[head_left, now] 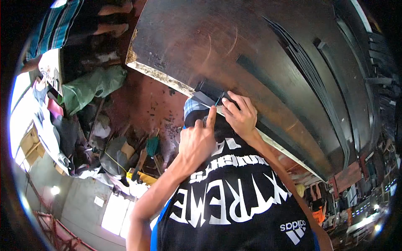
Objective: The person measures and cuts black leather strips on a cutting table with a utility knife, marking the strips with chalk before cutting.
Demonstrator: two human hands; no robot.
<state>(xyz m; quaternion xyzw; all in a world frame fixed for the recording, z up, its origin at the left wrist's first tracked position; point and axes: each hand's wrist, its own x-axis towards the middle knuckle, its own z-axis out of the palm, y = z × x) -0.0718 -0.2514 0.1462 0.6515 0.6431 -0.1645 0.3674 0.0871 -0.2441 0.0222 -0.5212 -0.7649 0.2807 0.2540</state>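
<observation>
Near the pale edge of the dark board (188, 37), my left hand (197, 140) has its index finger stretched up to the end of a flat dark strip (202, 98). Its other fingers are curled, and what they may hold is hidden. My right hand (240, 113) lies just to the right, fingers bent with the tips on a small black piece (214, 88) at the board's edge. A thin bluish line shows between the black piece and the right fingertips; what it is cannot be made out.
Long black strips (310, 75) lie across the board toward the right. A green sack (94, 88) and a heap of cloth and bags (115, 157) are at the left. Another person's bare limbs (111, 29) show at the upper left. Cluttered racks (347, 201) stand at the lower right.
</observation>
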